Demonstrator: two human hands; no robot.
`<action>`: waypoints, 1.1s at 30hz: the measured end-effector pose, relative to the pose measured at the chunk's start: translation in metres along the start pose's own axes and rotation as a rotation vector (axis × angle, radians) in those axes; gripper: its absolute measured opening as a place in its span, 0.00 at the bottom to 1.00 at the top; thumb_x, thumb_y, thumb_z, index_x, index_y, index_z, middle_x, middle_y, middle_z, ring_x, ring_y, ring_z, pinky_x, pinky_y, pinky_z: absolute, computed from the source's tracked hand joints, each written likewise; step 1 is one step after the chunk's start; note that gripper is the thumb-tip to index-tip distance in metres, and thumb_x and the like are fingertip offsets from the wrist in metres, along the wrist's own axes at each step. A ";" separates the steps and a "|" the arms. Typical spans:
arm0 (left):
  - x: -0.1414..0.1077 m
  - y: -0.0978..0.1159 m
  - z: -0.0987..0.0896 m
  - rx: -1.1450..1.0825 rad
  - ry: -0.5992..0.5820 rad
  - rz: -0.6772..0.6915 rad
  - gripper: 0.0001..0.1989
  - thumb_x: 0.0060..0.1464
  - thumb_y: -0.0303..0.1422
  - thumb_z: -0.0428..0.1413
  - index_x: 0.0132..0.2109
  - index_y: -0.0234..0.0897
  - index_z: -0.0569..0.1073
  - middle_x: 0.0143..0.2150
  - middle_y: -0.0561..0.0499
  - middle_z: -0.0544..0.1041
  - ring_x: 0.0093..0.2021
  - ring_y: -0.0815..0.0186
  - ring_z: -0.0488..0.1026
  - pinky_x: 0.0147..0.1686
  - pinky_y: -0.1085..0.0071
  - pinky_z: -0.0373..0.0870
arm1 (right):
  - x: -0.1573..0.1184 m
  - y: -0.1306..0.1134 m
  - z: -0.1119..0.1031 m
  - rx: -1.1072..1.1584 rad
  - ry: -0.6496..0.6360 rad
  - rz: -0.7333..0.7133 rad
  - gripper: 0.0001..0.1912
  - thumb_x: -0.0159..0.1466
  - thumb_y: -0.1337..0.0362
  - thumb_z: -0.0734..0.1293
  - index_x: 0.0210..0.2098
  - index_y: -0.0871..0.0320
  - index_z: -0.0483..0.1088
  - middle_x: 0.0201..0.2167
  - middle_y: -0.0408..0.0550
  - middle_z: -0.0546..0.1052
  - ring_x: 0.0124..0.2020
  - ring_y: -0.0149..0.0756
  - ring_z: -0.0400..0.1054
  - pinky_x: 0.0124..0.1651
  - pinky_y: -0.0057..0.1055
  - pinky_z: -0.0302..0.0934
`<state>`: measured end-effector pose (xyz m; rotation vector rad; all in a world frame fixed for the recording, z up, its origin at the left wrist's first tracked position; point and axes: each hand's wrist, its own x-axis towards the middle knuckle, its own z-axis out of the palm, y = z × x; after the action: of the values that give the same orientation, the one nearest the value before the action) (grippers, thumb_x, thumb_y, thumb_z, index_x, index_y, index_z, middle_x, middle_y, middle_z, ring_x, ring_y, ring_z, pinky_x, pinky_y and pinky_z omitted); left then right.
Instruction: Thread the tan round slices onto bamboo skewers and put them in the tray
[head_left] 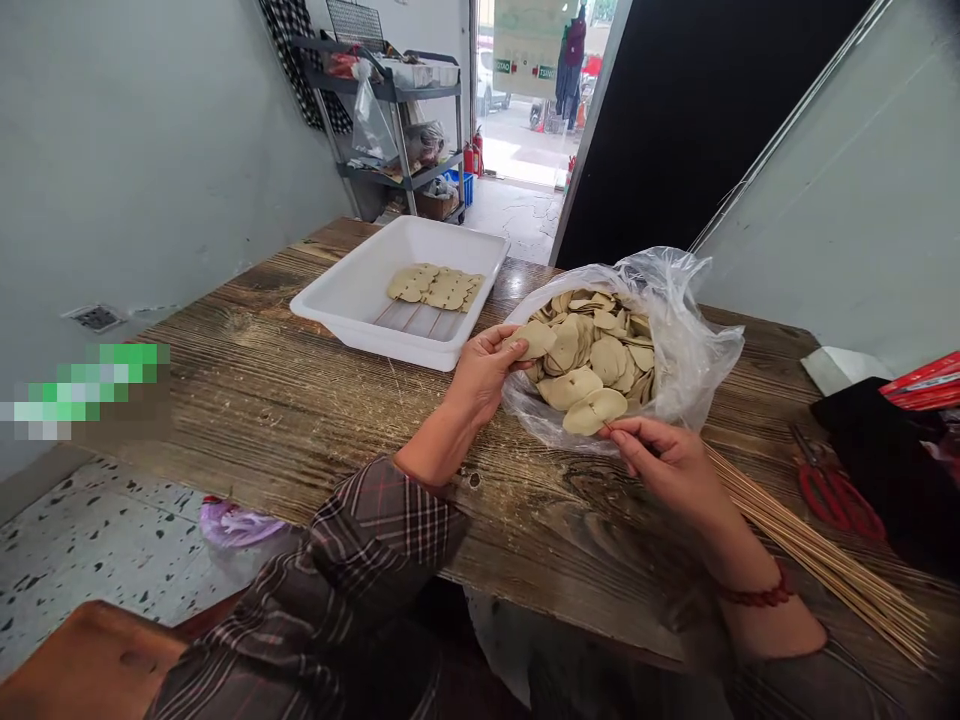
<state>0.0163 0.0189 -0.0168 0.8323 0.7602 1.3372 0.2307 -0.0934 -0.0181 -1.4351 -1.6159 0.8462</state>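
Note:
My left hand [486, 372] pinches a thin, round, beige slice [534, 341] above the near left rim of a clear plastic bag [686, 365]. The bag holds a heap of similar slices [615, 360]. In my right hand [656, 452] is the end of a thin wooden skewer [606, 426]. Two slices [595, 410] are threaded on it, over the front of the bag. To the left stands a white plastic tray [337, 300], where skewered slices [439, 287] lie side by side with their sticks pointing toward me.
A bundle of wooden skewers [825, 555] lies on the wooden table [300, 400] by my right forearm. Red-handled scissors [836, 490] and a dark bag are further right. Behind the table are a shelf cart [386, 90] and a doorway.

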 end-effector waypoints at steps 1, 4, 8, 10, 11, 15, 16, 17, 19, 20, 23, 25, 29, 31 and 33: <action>0.000 0.000 0.000 0.002 -0.002 0.005 0.16 0.38 0.31 0.67 0.38 0.32 0.76 0.34 0.51 0.79 0.31 0.72 0.73 0.30 0.75 0.71 | 0.000 0.000 0.000 -0.003 -0.004 0.002 0.15 0.62 0.54 0.66 0.34 0.59 0.78 0.15 0.40 0.69 0.17 0.29 0.60 0.21 0.27 0.55; -0.001 0.000 0.001 -0.004 -0.013 0.016 0.16 0.38 0.31 0.67 0.37 0.32 0.76 0.34 0.52 0.78 0.30 0.72 0.73 0.30 0.75 0.70 | 0.000 0.003 0.000 -0.022 -0.017 -0.001 0.15 0.63 0.55 0.65 0.35 0.59 0.78 0.16 0.40 0.69 0.17 0.29 0.61 0.22 0.27 0.55; -0.002 0.001 0.002 0.002 -0.015 0.019 0.16 0.38 0.31 0.67 0.37 0.33 0.76 0.33 0.52 0.78 0.30 0.72 0.73 0.30 0.75 0.70 | 0.001 0.007 0.000 -0.049 -0.030 -0.017 0.14 0.63 0.56 0.65 0.37 0.59 0.78 0.18 0.41 0.71 0.18 0.29 0.61 0.23 0.27 0.55; -0.003 0.001 0.002 0.022 -0.012 0.019 0.15 0.38 0.31 0.67 0.37 0.33 0.76 0.33 0.52 0.78 0.31 0.71 0.73 0.31 0.75 0.70 | 0.001 0.008 0.000 -0.061 -0.034 -0.027 0.14 0.64 0.56 0.64 0.37 0.59 0.78 0.18 0.41 0.72 0.18 0.29 0.62 0.23 0.27 0.55; -0.003 0.001 0.003 0.034 -0.010 0.024 0.15 0.38 0.31 0.66 0.36 0.33 0.76 0.33 0.52 0.78 0.31 0.71 0.73 0.31 0.75 0.70 | 0.001 0.009 0.000 -0.068 -0.035 -0.030 0.14 0.64 0.56 0.64 0.37 0.59 0.78 0.18 0.41 0.72 0.18 0.30 0.62 0.23 0.27 0.55; -0.003 -0.001 0.003 0.119 0.000 0.092 0.12 0.39 0.31 0.65 0.34 0.34 0.77 0.32 0.53 0.77 0.30 0.71 0.72 0.32 0.74 0.70 | 0.002 0.010 0.001 -0.100 -0.037 -0.048 0.15 0.64 0.56 0.64 0.37 0.59 0.78 0.17 0.41 0.71 0.19 0.31 0.63 0.24 0.28 0.56; -0.003 -0.001 0.003 0.154 0.006 0.116 0.10 0.40 0.31 0.65 0.34 0.34 0.77 0.31 0.53 0.77 0.30 0.71 0.71 0.31 0.74 0.70 | 0.002 0.010 0.001 -0.107 -0.038 -0.054 0.15 0.65 0.55 0.63 0.37 0.59 0.78 0.17 0.41 0.71 0.19 0.31 0.63 0.25 0.28 0.56; -0.002 -0.002 0.003 0.192 0.013 0.138 0.09 0.40 0.31 0.64 0.33 0.34 0.78 0.30 0.53 0.76 0.29 0.71 0.70 0.31 0.74 0.70 | 0.002 0.011 0.001 -0.114 -0.039 -0.059 0.15 0.65 0.55 0.63 0.36 0.59 0.78 0.17 0.41 0.71 0.19 0.31 0.63 0.25 0.28 0.56; -0.002 -0.003 0.002 0.271 0.024 0.177 0.08 0.41 0.31 0.64 0.33 0.35 0.79 0.29 0.53 0.76 0.28 0.71 0.69 0.30 0.74 0.68 | 0.002 0.012 0.001 -0.131 -0.040 -0.068 0.15 0.65 0.56 0.63 0.37 0.59 0.78 0.17 0.41 0.71 0.19 0.31 0.63 0.25 0.28 0.56; -0.002 -0.003 0.002 0.309 0.024 0.193 0.08 0.42 0.31 0.64 0.33 0.35 0.79 0.28 0.53 0.75 0.27 0.71 0.68 0.29 0.74 0.68 | 0.002 0.013 0.001 -0.139 -0.041 -0.071 0.15 0.65 0.56 0.63 0.37 0.59 0.78 0.18 0.41 0.71 0.20 0.31 0.63 0.25 0.28 0.56; -0.003 -0.004 0.001 0.402 0.011 0.240 0.07 0.43 0.30 0.63 0.33 0.36 0.80 0.26 0.54 0.74 0.26 0.72 0.66 0.27 0.75 0.64 | 0.002 0.016 0.002 -0.158 -0.035 -0.077 0.15 0.65 0.56 0.63 0.37 0.59 0.78 0.19 0.42 0.72 0.20 0.32 0.63 0.25 0.28 0.55; -0.003 -0.004 0.001 0.439 0.001 0.263 0.06 0.43 0.29 0.62 0.33 0.36 0.80 0.26 0.54 0.75 0.26 0.72 0.65 0.26 0.75 0.62 | 0.002 0.017 0.003 -0.164 -0.025 -0.079 0.15 0.65 0.56 0.63 0.37 0.59 0.78 0.19 0.43 0.72 0.21 0.32 0.63 0.25 0.28 0.55; -0.006 -0.007 0.003 0.438 -0.027 0.254 0.07 0.43 0.30 0.63 0.34 0.36 0.80 0.28 0.53 0.76 0.28 0.71 0.67 0.28 0.75 0.65 | 0.002 0.018 0.005 -0.162 -0.014 -0.079 0.15 0.66 0.56 0.63 0.38 0.59 0.78 0.20 0.43 0.72 0.21 0.32 0.63 0.24 0.27 0.55; -0.007 -0.008 0.005 0.370 -0.027 0.201 0.08 0.42 0.31 0.64 0.34 0.35 0.80 0.28 0.52 0.76 0.29 0.70 0.69 0.30 0.74 0.68 | 0.002 0.018 0.006 -0.157 -0.008 -0.080 0.16 0.66 0.56 0.63 0.38 0.60 0.78 0.20 0.43 0.72 0.21 0.31 0.63 0.24 0.27 0.55; -0.008 -0.008 0.007 0.259 -0.015 0.134 0.10 0.40 0.31 0.65 0.34 0.34 0.78 0.30 0.52 0.76 0.30 0.70 0.70 0.30 0.73 0.70 | 0.001 0.017 0.006 -0.149 0.000 -0.083 0.16 0.66 0.56 0.63 0.38 0.60 0.78 0.19 0.42 0.71 0.21 0.31 0.62 0.25 0.27 0.55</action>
<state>0.0254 0.0101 -0.0202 1.1136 0.8906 1.3659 0.2331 -0.0896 -0.0359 -1.4582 -1.7568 0.6903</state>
